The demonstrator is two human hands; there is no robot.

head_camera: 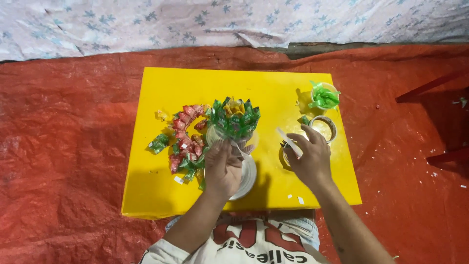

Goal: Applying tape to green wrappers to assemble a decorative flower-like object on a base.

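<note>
My left hand (pixel 223 166) grips a clear plastic cup (pixel 222 137) above the yellow board (pixel 161 88). A ring of folded green wrappers (pixel 236 118) is fixed around the cup's top. My right hand (pixel 309 157) holds a pale strip of tape (pixel 288 141) pinched between the fingers, just right of the cup. A roll of clear tape (pixel 246 178) lies under the cup, partly hidden by my left hand. A loose pile of red and green wrappers (pixel 184 139) lies on the board to the left of the cup.
A small cup stuffed with green wrappers (pixel 324 97) and a tape roll (pixel 323 126) stand near the board's right edge. The board rests on a red tarpaulin (pixel 63 127). A patterned cloth (pixel 146 22) hangs at the back. Red furniture legs (pixel 430 88) stand at right.
</note>
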